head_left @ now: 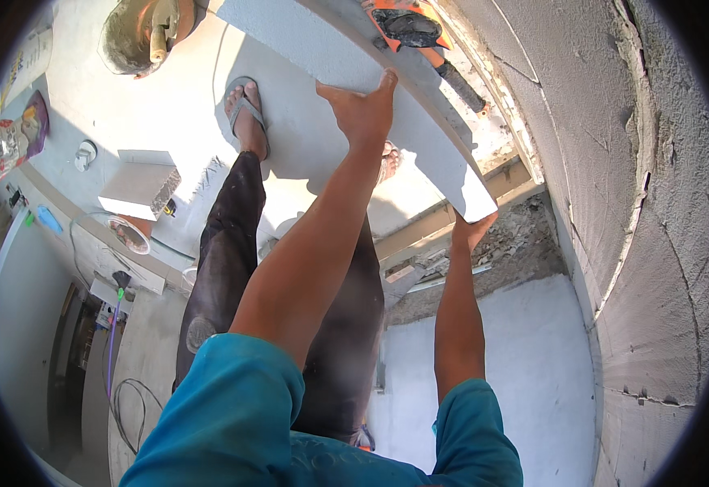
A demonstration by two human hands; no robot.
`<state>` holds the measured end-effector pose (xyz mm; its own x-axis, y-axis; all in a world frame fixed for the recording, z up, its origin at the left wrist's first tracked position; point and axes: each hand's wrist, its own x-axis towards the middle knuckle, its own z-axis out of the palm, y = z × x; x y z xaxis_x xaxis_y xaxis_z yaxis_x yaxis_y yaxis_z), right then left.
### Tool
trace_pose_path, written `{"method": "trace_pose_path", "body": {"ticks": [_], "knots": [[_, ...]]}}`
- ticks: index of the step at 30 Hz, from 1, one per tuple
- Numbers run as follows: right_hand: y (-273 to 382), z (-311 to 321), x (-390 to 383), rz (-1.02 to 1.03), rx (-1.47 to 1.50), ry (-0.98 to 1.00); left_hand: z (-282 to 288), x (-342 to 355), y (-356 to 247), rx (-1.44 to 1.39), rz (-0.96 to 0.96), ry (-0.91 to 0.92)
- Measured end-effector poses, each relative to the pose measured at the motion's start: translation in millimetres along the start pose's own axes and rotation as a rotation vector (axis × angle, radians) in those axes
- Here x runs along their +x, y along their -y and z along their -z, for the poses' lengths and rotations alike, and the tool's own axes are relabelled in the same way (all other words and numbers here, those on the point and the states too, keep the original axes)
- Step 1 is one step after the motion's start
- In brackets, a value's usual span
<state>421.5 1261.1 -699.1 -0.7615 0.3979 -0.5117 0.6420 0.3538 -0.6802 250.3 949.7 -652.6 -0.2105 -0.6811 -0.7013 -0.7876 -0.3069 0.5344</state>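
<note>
A long white slab-like block [431,154] runs slantwise from the top of the view down toward the right, beside a rough grey wall. My left hand [362,109] is closed over its near long edge, thumb and fingers apart on the pale face. At the lower right end, my right hand [474,231] grips the block's corner from below; its fingers are partly hidden. Under the block show my sandalled feet, the left foot [246,109] in plain view and the other mostly covered.
An orange tool [407,24] lies near a dark-handled tool [460,85] by the grey wall [557,122]. A mortar bucket [127,49] holds a trowel [158,42]. Left are a white block [137,191], a bag [15,142] and a cable [139,406]. Rubble [517,235] borders a ledge.
</note>
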Motion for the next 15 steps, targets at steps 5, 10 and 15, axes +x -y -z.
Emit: {"method": "trace_pose_path", "body": {"ticks": [5,10,15], "knots": [[43,-35,-30,-0.478,0.567,-0.199,25,1,-1,-0.188,-0.117,0.170],[82,-59,-63,-0.685,0.603,-0.369,70,46,12,-0.448,0.168,0.064],[63,-27,-158,-0.600,-0.315,0.213,195,201,-1,-0.667,0.240,-0.294]]}}
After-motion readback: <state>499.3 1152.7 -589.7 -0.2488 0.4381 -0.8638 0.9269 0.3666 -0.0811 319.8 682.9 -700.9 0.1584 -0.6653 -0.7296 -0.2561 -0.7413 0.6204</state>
